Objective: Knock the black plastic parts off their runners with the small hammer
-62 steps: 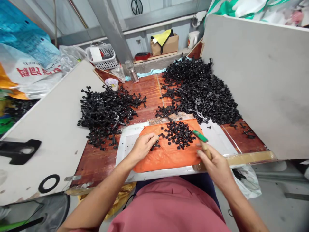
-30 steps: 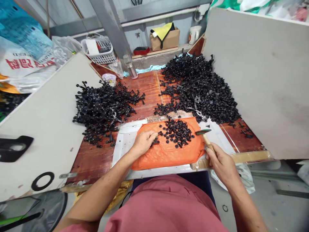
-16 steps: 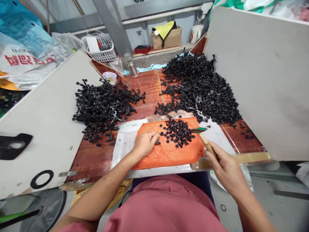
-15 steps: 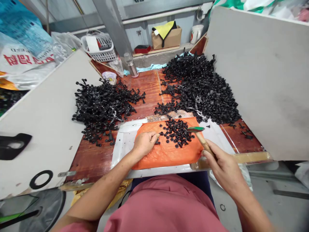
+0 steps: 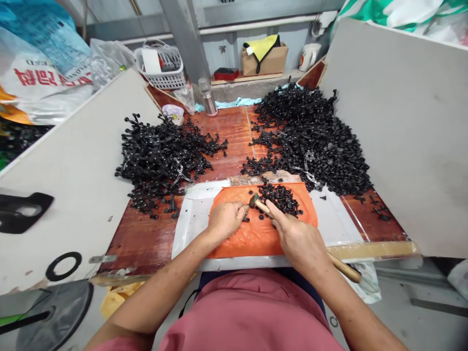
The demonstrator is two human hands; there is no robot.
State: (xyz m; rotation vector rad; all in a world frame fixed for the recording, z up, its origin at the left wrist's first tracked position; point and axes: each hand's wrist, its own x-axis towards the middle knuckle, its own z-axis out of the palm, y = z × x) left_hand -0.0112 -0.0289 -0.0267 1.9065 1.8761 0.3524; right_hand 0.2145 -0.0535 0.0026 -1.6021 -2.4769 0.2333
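Note:
On an orange cloth pad (image 5: 241,245) my left hand (image 5: 226,220) is closed in a pinch on a small black plastic part, mostly hidden by the fingers. My right hand (image 5: 303,241) grips the wooden handle of a small hammer (image 5: 345,268), forefinger stretched along it. The hammer's head is close to my left fingertips; whether it touches the part I cannot tell. Loose black plastic studs (image 5: 283,199) with round heads lie heaped on the pad, just beyond the hammer.
Black plastic pieces form a pile (image 5: 164,156) at left and a larger pile (image 5: 314,141) at right. Pale upright panels (image 5: 383,122) flank the wooden table (image 5: 234,129). Toward the back stand a steel flask (image 5: 209,100), a grey basket (image 5: 164,73) and a mug (image 5: 309,57).
My right hand has swung the hammer leftward and its head now sits by my left fingertips. My left hand keeps its pinch on the pad. The whole view has shifted slightly.

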